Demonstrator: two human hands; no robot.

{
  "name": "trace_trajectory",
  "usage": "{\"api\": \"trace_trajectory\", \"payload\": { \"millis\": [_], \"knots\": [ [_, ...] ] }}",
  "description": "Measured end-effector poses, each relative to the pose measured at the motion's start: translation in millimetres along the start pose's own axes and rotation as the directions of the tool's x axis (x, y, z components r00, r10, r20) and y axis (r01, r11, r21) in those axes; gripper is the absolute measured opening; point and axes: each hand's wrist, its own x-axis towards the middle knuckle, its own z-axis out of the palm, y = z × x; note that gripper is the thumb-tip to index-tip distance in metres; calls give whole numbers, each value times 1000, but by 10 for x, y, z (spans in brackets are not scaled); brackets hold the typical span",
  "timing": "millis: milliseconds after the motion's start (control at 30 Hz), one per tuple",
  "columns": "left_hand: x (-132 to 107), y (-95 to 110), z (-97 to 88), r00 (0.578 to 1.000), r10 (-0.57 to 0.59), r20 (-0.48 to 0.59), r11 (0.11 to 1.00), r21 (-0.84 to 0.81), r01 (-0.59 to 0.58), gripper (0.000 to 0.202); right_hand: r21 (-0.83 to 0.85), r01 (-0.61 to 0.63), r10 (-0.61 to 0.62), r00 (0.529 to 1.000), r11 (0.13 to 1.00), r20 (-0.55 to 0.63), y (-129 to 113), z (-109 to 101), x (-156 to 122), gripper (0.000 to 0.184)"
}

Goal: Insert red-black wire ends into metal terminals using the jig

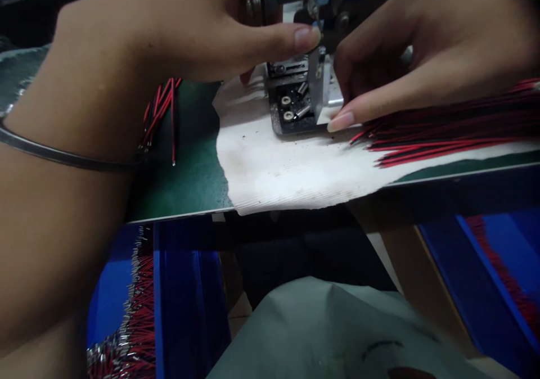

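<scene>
A small bench press with a metal base (pixel 291 109) stands on a white cloth (pixel 274 171); two small cylindrical metal pieces lie on its dark base plate. My left hand (pixel 181 36) reaches in from the left, thumb tip against the press's upright part, its other fingers mostly hidden behind. Whatever lies between them cannot be seen. On the other side, my right hand (pixel 405 70) is curled with its thumb at the shiny metal block (pixel 331 100) of the press. Its inner fingers are in shadow, so anything pinched there is hidden.
Red and black wires (pixel 422 143) lie bundled on the cloth at right. More short wires (pixel 162 114) rest on the green tabletop (pixel 189 182) at left. Below the table edge, blue bins (pixel 185 306) hold many wires; another blue bin (pixel 455 272) stands lower right.
</scene>
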Motion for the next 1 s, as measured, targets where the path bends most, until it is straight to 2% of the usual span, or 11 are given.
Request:
{"api": "trace_trajectory", "payload": {
  "millis": [67, 200, 400, 767, 900, 1000],
  "knots": [
    [13, 36, -2, 1000, 17, 23, 996, 87, -19, 76, -35, 27, -27, 1000, 999, -5, 44, -105, 33, 68],
    [34, 59, 13, 998, 40, 51, 999, 21, -41, 70, -70, 76, -82, 994, 995, -79, 73, -272, 60, 60],
    [57, -15, 44, 998, 51, 34, 996, -79, -49, 43, -150, -83, 68, 993, 985, -101, -54, -254, 85, 45],
    [82, -17, 34, 998, 45, 34, 998, -44, -44, 47, -127, 10, -21, 996, 992, -85, -37, -295, 43, 50],
    [21, 18, 2, 998, 55, 18, 998, -39, -54, 52, -178, -90, 73, 992, 980, -99, -77, -302, 56, 51],
    [-55, -15, -1, 998, -45, 37, 993, -107, 49, 51, -204, -127, 104, 988, 971, -116, -28, -292, 71, 64]
  ]
}}
